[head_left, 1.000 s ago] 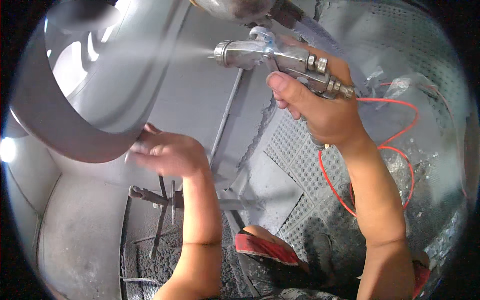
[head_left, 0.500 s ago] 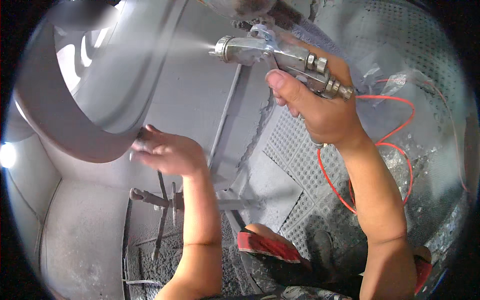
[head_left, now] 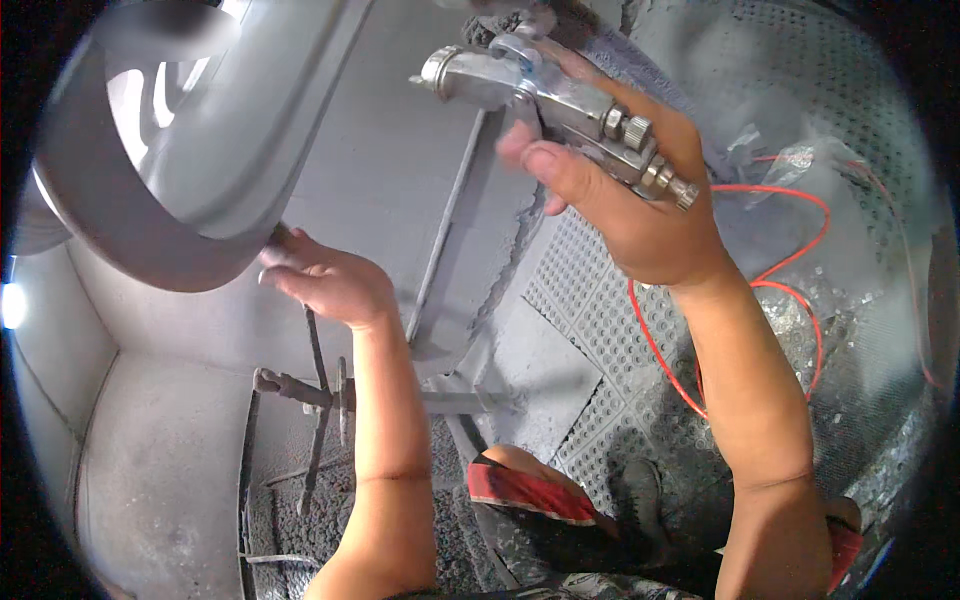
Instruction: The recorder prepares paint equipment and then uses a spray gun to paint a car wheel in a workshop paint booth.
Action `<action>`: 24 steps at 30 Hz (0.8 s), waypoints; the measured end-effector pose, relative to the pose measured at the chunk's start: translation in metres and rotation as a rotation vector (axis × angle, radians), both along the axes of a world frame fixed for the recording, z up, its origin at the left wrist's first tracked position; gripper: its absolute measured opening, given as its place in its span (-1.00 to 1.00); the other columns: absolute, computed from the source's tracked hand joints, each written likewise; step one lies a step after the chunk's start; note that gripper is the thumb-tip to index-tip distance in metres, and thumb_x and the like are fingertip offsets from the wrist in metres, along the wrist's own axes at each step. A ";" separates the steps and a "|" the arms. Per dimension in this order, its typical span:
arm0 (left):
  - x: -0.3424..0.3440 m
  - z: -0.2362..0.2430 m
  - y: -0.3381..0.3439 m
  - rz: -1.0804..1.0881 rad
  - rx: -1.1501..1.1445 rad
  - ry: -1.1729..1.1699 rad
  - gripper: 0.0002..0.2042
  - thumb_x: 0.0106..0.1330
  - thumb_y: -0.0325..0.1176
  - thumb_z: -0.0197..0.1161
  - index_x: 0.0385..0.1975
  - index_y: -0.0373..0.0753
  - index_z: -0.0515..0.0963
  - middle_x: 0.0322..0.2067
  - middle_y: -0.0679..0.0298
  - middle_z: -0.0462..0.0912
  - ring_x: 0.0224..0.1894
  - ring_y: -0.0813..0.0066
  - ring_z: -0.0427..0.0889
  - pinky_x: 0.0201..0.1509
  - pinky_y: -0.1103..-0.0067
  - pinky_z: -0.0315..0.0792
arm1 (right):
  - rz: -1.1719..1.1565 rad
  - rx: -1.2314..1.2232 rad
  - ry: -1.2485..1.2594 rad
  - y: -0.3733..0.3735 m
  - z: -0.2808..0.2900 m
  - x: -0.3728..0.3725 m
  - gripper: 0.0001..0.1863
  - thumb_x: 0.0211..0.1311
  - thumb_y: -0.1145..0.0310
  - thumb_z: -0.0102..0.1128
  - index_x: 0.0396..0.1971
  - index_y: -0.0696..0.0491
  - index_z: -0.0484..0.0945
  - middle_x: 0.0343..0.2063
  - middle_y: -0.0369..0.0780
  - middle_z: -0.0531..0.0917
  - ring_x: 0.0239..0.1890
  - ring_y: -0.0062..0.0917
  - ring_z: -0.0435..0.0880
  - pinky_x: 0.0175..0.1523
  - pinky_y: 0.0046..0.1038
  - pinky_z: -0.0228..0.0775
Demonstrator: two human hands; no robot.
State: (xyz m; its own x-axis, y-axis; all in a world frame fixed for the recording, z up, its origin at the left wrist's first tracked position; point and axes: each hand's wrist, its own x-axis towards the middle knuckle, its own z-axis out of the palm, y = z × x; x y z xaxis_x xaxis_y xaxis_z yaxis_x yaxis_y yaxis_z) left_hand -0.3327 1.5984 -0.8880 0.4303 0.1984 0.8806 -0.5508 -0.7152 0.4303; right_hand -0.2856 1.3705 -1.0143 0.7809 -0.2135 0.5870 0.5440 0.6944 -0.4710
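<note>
My right hand (head_left: 655,225) is wrapped round a metal spray gun (head_left: 540,95) at the upper middle. The gun's nozzle points left, and no mist shows in front of it. My thumb lies along the side of its body; a blurred fingertip stands out beside the trigger. At the left is a large grey wheel rim (head_left: 160,255) with a curved outer edge and bright gaps inside. My left hand (head_left: 335,285) is at its lower right edge, thumb and fingers pinched there. Those fingertips are partly hidden and a little blurred.
Below my left hand is a metal stand (head_left: 300,390) with crossing bars. A red hose (head_left: 800,200) loops over the perforated floor mats (head_left: 590,270) at the right. Behind the rim rises a grey wall (head_left: 400,150). Clear plastic (head_left: 790,160) lies at the upper right.
The mist from the nozzle is gone, and my finger has come away from the trigger. The rim's lower edge has moved up, my left hand moving up with it.
</note>
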 end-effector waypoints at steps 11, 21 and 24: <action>-0.100 0.006 -0.132 -0.362 0.177 -0.302 0.15 0.27 0.62 -0.27 0.57 -0.34 -0.15 0.62 0.11 -0.27 0.65 0.21 -0.31 0.63 0.12 -0.56 | 0.467 -0.064 -0.005 -0.010 -0.002 -0.006 -0.53 0.28 0.32 0.44 0.14 0.18 0.63 -0.32 -0.34 0.76 -0.31 -0.76 0.63 -0.17 -0.59 0.49; -0.024 0.001 0.011 0.406 0.348 -0.119 -0.16 0.61 0.22 -0.54 0.49 -0.56 -0.06 0.50 -0.20 0.07 0.58 0.04 0.03 0.67 0.24 -0.22 | 0.260 -0.180 0.055 0.004 0.002 -0.014 -0.53 0.29 0.31 0.44 0.14 0.21 0.61 -0.25 -0.24 0.79 -0.20 -0.71 0.68 -0.04 -0.57 0.52; -0.063 0.009 -0.088 -0.416 -0.052 -0.080 -0.06 0.50 0.35 -0.26 0.53 -0.46 -0.05 0.57 -0.04 -0.05 0.64 0.22 -0.21 0.68 0.30 -0.49 | 0.232 -0.205 0.067 -0.007 -0.004 -0.012 -0.53 0.28 0.31 0.43 0.13 0.20 0.62 -0.22 -0.21 0.80 -0.18 -0.69 0.70 -0.03 -0.55 0.53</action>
